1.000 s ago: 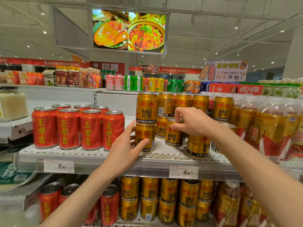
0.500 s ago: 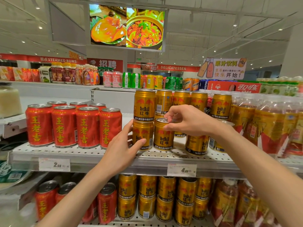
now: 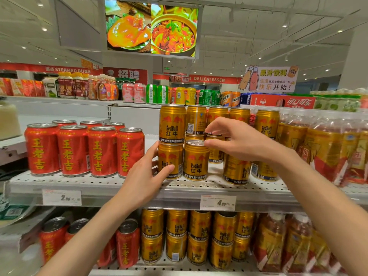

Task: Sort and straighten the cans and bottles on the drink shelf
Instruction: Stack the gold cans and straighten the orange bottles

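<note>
Gold Red Bull cans stand two high on the middle shelf (image 3: 119, 186). My left hand (image 3: 147, 174) wraps the lower can of the left stack (image 3: 169, 156), thumb across its front. Just right of it a single gold can (image 3: 196, 162) stands upright with its lid bare. My right hand (image 3: 237, 140) hovers at that can's right rim. Its thumb tip touches the rim, and its fingers curl over the top of a gold can behind (image 3: 216, 154). Whether it grips either can is unclear. Red cans (image 3: 87, 150) stand in tidy rows to the left.
Shrink-wrapped bottled tea packs (image 3: 326, 148) crowd the shelf's right end. More loose gold cans (image 3: 237, 170) stand unevenly between them and my right hand. The lower shelf holds more red cans (image 3: 125, 246) and gold cans (image 3: 177, 236). Mixed drinks line a far shelf (image 3: 159, 94).
My right hand carried the single gold can left, set it beside the left stack and lifted off its lid. My left hand stayed on the lower left can.
</note>
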